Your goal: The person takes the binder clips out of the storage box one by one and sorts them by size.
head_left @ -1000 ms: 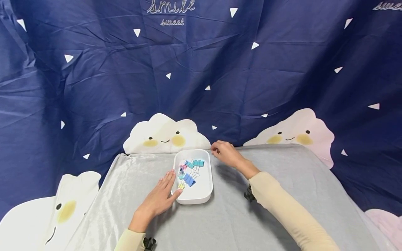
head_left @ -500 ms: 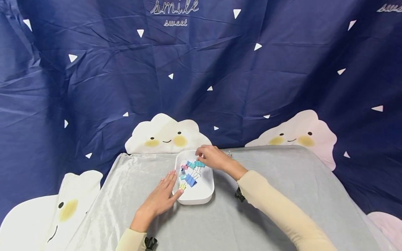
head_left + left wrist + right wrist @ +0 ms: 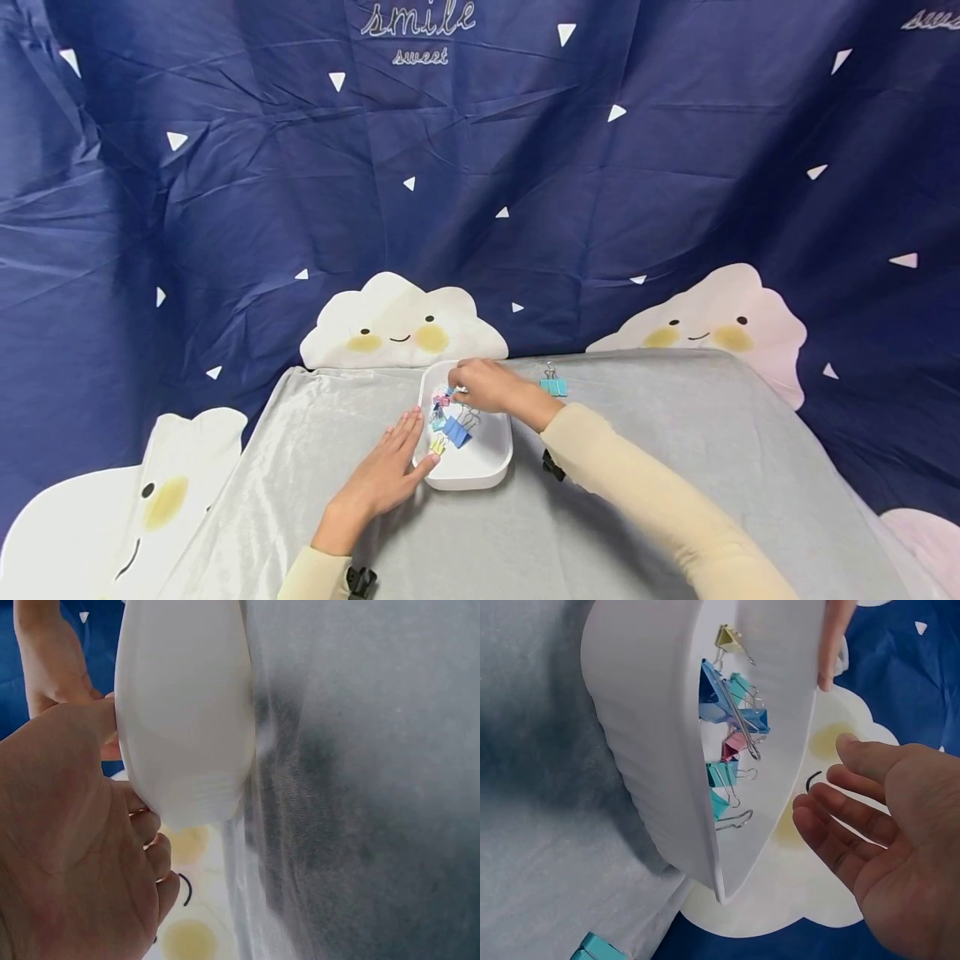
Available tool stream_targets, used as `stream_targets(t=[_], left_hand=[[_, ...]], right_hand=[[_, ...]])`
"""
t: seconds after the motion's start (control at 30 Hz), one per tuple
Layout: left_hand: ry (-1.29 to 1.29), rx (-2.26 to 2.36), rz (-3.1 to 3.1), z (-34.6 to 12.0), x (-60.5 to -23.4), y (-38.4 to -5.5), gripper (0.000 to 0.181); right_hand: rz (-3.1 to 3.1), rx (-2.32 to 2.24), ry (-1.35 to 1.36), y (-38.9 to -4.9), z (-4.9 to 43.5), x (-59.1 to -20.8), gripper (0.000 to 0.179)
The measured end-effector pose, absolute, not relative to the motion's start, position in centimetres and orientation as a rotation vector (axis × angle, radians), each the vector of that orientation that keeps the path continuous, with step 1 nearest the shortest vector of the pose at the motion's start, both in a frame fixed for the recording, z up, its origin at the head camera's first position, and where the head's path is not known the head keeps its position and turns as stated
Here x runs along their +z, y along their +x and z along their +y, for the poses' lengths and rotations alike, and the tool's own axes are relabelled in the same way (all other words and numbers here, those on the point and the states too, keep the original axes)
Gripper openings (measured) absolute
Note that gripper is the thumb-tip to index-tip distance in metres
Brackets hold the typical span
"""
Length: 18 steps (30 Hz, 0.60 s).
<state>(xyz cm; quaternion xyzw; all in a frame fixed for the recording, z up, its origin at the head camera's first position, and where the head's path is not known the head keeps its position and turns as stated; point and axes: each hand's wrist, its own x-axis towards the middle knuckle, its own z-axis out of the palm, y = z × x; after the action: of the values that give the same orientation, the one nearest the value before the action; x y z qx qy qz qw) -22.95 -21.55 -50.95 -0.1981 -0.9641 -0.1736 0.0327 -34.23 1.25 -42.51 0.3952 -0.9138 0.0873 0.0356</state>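
Note:
A white plastic box (image 3: 468, 479) holds several coloured binder clips, among them a blue binder clip (image 3: 456, 432), a yellow binder clip (image 3: 438, 446) and a pink binder clip (image 3: 442, 402). My left hand (image 3: 378, 475) rests against the box's left rim, thumb near the front corner, fingers extended. Over the box's far right side reaches my right hand (image 3: 491, 386). Its fingers are relaxed and hold nothing in the right wrist view, above the clips. Teal binder clips (image 3: 721, 774) lie under it there, mostly hidden in the head view.
One teal binder clip (image 3: 553, 386) lies on the grey cloth (image 3: 622, 450), right of the box near the far edge. Behind the table hangs a navy curtain (image 3: 450, 225) with cloud prints.
My right hand has moved left from beside the box to above the clips inside. The teal clip on the cloth has come into sight behind it. My left hand stays put.

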Motion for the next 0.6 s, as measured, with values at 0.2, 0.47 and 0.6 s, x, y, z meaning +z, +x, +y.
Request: stream_targets(t=[0.2, 0.47, 0.6], left_hand=[[-0.602, -0.528, -2.982, -21.5, -50.9, -22.9, 0.080], [-0.601, -0.521, -3.000, -21.5, -50.7, -23.0, 0.081], [-0.603, -0.526, -2.995, -21.5, -50.8, -23.0, 0.080]], right_hand=[[-2.897, 0.122, 1.196, -33.9, 0.1, -43.1, 0.025], [-3.057, -0.066, 1.097, -33.5, -1.1, -44.6, 0.045], [-3.158, -0.158, 1.074, -33.4, -1.4, -45.5, 0.056]])
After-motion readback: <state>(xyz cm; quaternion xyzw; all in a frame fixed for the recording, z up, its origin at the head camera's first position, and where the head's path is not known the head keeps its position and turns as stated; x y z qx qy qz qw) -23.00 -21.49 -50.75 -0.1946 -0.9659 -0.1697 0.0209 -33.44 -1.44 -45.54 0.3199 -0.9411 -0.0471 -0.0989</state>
